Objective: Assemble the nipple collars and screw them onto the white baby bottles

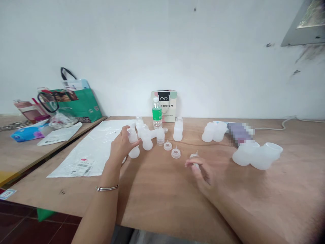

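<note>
My left hand (pixel 122 144) is wrapped round the upper part of a frosted baby bottle (pixel 134 151), its fingers behind and thumb to the right. Close beside it stand more capped bottles (pixel 147 138) and a shorter clear-domed piece (pixel 160 136). My right hand (pixel 201 173) is curled, fingers bent down over a clear nipple ring (pixel 194 155), which they partly cover. Two more nipple rings, a near one (pixel 176 152) and a farther one (pixel 167 145), lie on the wooden table (pixel 162 189) between my hands. Another capped bottle (pixel 178 130) stands behind them.
Open frosted bottles (pixel 264 156) lie at the right, with more (pixel 213 132) farther back. A water bottle (pixel 157 115) stands before a paper bag (pixel 169 101) at the wall. A white plastic mailer (pixel 86 149) lies left; a green bag (pixel 81 105) leans beyond it.
</note>
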Available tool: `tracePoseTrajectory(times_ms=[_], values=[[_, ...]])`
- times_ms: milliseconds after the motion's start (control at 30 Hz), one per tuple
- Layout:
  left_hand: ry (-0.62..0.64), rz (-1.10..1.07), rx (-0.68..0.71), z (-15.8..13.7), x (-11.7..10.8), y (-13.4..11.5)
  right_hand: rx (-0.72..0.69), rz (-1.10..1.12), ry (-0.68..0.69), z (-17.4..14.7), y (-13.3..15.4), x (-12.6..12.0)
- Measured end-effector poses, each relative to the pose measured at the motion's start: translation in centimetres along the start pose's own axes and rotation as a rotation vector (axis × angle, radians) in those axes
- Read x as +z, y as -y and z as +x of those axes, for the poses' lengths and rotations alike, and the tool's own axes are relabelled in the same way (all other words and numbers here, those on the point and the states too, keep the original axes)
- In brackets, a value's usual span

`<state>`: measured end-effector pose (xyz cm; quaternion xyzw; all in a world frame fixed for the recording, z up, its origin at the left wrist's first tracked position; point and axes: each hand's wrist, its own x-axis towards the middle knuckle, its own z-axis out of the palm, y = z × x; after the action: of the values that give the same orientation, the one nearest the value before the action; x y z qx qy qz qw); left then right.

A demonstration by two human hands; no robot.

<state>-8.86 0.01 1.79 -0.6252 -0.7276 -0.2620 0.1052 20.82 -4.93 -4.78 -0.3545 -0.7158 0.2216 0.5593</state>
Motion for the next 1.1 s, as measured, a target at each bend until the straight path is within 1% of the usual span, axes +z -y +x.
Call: tracePoseTrajectory(times_ms=[100, 133, 167, 200, 267, 333, 400, 467, 500, 533, 567, 600, 667, 733, 800, 833, 900, 1000, 1100], values=[[-0.008, -0.027, -0.020, -0.1, 0.2, 0.3, 0.149, -0.056, -0.342, 1.4, -0.8, -2.1], [-0.010, -0.032, -0.020, -0.1, 0.2, 0.3, 0.199, -0.077, -0.435, 2.0, -1.1, -2.9], [-0.014, -0.036, -0.021, -0.2, 0.2, 0.3, 0.235, -0.100, -0.478, 2.6, -1.5, -3.6], [-0.026, -0.040, -0.019, -0.2, 0.2, 0.4, 0.263, -0.132, -0.457, 3.2, -1.8, -4.3], [-0.093, -0.056, 0.004, -0.1, 0.2, 0.5, 0.309, -0.221, -0.313, 4.0, -2.6, -5.2], [-0.237, -0.096, 0.064, -0.2, 0.2, 0.8, 0.354, -0.335, -0.114, 4.2, -3.3, -5.4], [-0.440, -0.169, 0.160, -0.4, 0.3, 0.9, 0.383, -0.440, 0.075, 3.9, -3.8, -5.2], [-0.633, -0.258, 0.273, -0.8, 0.5, 0.5, 0.383, -0.519, 0.224, 3.4, -4.1, -4.9], [-0.686, -0.296, 0.336, -1.1, 0.5, 0.0, 0.376, -0.540, 0.282, 3.1, -4.1, -4.7], [-0.695, -0.328, 0.403, -1.4, 0.6, -0.9, 0.366, -0.546, 0.333, 3.0, -4.0, -4.7], [-0.659, -0.353, 0.479, -1.7, 0.6, -2.1, 0.355, -0.544, 0.376, 2.8, -3.9, -4.7], [-0.578, -0.374, 0.551, -1.9, 0.6, -3.6, 0.345, -0.534, 0.412, 2.8, -3.8, -4.7], [-0.385, -0.433, 0.701, -1.9, 0.6, -7.5, 0.328, -0.500, 0.454, 2.8, -3.6, -4.8], [-0.232, -0.538, 0.728, -1.3, 0.9, -12.0, 0.315, -0.477, 0.459, 3.0, -3.3, -4.9], [-0.043, -0.652, 0.704, 0.1, 1.8, -16.6, 0.299, -0.476, 0.462, 3.1, -3.2, -4.9], [0.086, -0.669, 0.668, 1.1, 2.6, -18.7, 0.291, -0.483, 0.468, 3.2, -3.2, -5.0], [0.383, -0.663, 0.501, 3.1, 4.7, -22.3, 0.295, -0.505, 0.501, 3.1, -3.2, -5.0], [0.557, -0.641, 0.393, 5.6, 8.4, -26.0, 0.322, -0.501, 0.581, 3.1, -3.1, -5.1], [0.662, -0.663, 0.346, 6.8, 11.5, -27.9, 0.326, -0.467, 0.601, 3.1, -2.9, -5.2]])
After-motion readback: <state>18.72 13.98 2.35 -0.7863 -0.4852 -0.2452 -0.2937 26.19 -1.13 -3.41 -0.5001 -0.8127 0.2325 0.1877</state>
